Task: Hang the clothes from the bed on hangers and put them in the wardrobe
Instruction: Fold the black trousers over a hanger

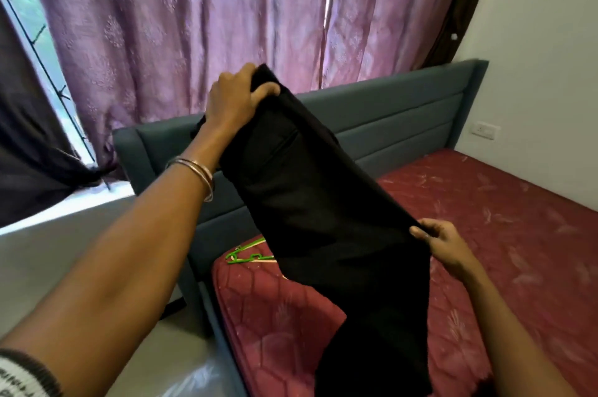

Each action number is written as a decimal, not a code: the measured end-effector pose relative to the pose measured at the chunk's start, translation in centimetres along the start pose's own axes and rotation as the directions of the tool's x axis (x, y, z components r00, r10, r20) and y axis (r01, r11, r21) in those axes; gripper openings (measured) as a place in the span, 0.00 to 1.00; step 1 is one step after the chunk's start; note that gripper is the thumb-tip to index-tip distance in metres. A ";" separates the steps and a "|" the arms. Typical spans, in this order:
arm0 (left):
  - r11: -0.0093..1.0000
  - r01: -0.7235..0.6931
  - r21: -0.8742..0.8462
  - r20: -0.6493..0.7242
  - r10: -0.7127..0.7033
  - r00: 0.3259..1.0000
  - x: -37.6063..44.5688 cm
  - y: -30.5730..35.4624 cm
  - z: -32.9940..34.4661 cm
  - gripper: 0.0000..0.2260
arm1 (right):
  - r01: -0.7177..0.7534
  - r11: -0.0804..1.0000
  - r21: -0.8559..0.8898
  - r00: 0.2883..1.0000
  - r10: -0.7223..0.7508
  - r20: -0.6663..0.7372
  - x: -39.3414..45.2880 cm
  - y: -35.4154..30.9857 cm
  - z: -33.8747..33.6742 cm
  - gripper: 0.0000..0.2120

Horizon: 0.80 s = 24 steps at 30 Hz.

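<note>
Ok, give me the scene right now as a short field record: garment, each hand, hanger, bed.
garment: black garment, held up over the bed, lower end hanging down
left hand: left hand grips the garment's top end, raised
right hand: right hand pinches the garment's edge, lower down
hanger: green hanger lies on the mattress, partly hidden behind the garment, not held
bed: red patterned mattress, blue-grey headboard
wardrobe: not in view

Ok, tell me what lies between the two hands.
In the head view, only the black garment spans from the left hand, gripping its top, to the right hand, pinching its edge. A green hanger lies on the mattress behind.
</note>
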<state>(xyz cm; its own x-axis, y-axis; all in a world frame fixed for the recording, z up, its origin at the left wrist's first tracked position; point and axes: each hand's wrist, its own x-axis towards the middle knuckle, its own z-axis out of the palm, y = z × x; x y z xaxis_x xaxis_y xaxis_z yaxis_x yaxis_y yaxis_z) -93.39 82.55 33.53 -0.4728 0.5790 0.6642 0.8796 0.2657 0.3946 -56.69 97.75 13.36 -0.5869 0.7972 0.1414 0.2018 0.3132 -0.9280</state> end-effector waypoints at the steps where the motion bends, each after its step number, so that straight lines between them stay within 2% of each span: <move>1: 0.999 0.026 -0.026 0.033 -0.025 0.999 -1.3 -0.5 1.6 0.22 | -0.044 0.999 -0.027 0.999 0.045 0.029 -0.7 0.9 -1.0 0.08; 3: 0.995 0.085 -0.055 0.103 -0.079 0.992 -4.0 -2.1 4.2 0.22 | -0.130 0.987 -0.098 0.989 0.137 0.059 -1.7 2.2 -2.5 0.07; 6: 0.976 0.210 -0.060 0.247 -0.189 0.950 -8.4 -5.3 8.3 0.22 | -0.247 0.944 -0.217 0.960 0.269 0.082 -3.5 3.7 -3.2 0.13; 8: 0.955 0.295 -0.041 0.383 -0.257 0.887 -11.5 -7.4 11.1 0.23 | -0.311 0.884 -0.350 0.915 0.378 0.142 -4.2 5.0 -3.3 0.15; 10: 0.931 0.366 -0.001 0.523 -0.312 0.793 -14.9 -9.1 13.8 0.22 | -0.349 0.805 -0.479 0.854 0.484 0.192 -5.0 6.8 -2.8 0.14; 12: 0.912 0.408 0.046 0.608 -0.350 0.713 -18.3 -10.8 16.4 0.21 | -0.384 0.738 -0.555 0.824 0.545 0.154 -6.1 9.0 -1.6 0.16; 15: 0.898 0.434 0.068 0.685 -0.358 0.635 -22.3 -11.3 19.7 0.17 | -0.433 0.695 -0.574 0.811 0.579 0.089 -7.6 12.9 0.9 0.15; 18: 0.855 0.516 0.052 0.753 -0.373 0.543 -26.0 -12.2 23.0 0.18 | -0.472 0.667 -0.577 0.760 0.639 0.116 -8.1 16.8 2.8 0.11; 21: 0.820 0.559 0.121 0.799 -0.415 0.435 -29.1 -14.2 24.5 0.18 | -0.517 0.603 -0.607 0.663 0.731 0.162 -8.4 18.2 3.9 0.07; 22: 0.796 0.580 0.173 0.813 -0.448 0.372 -28.9 -16.3 26.4 0.19 | -0.543 0.577 -0.610 0.609 0.771 0.187 -6.8 20.1 4.5 0.09; 24: 0.789 0.584 0.191 0.840 -0.439 0.319 -28.6 -18.8 28.3 0.22 | -0.577 0.529 -0.622 0.535 0.820 0.202 -4.9 21.4 4.8 0.12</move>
<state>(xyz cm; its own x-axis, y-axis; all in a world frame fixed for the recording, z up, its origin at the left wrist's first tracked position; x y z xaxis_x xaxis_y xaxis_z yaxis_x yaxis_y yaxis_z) -94.98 82.81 -10.86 -0.4929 0.7156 -0.4949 0.4280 0.6946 0.5782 -53.25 98.13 -8.83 -0.3065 0.5793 -0.7553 0.9331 0.0261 -0.3586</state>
